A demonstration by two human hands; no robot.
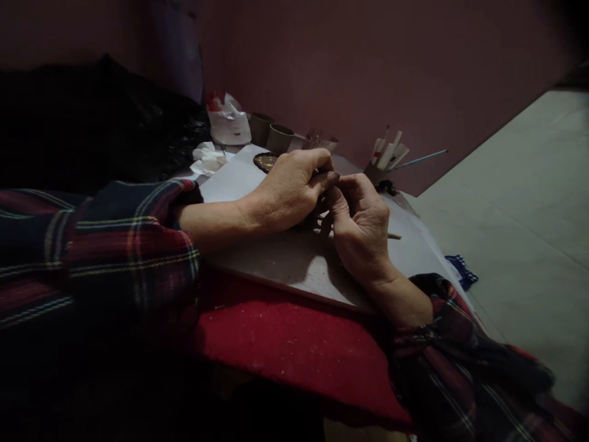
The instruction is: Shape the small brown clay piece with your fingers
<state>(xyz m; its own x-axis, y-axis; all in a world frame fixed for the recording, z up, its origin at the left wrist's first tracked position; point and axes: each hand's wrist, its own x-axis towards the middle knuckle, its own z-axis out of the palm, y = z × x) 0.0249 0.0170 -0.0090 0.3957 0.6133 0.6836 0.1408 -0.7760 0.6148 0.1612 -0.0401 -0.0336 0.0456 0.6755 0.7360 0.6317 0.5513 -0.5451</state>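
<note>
My left hand [289, 191] and my right hand [361, 224] meet above a white board [271, 261], fingertips pinched together. Whatever small thing they may hold between thumbs and fingers is too dark and covered to name; the fingertips look stained brown. Beneath the fingers some dark material on the board is partly hidden. The tip of a thin stick [394, 236] pokes out to the right from behind my right hand. Just beyond my left hand lies a round dark dish [265, 162] with yellow specks, partly covered by that hand.
Behind the board stand cardboard tubes [280, 139], a white container [230, 126] and crumpled tissue [209, 159]. A holder with sticks and brushes [389, 156] is at the back right by the wall. A red cloth [294, 350] covers the near edge. Black plastic [105, 123] lies left.
</note>
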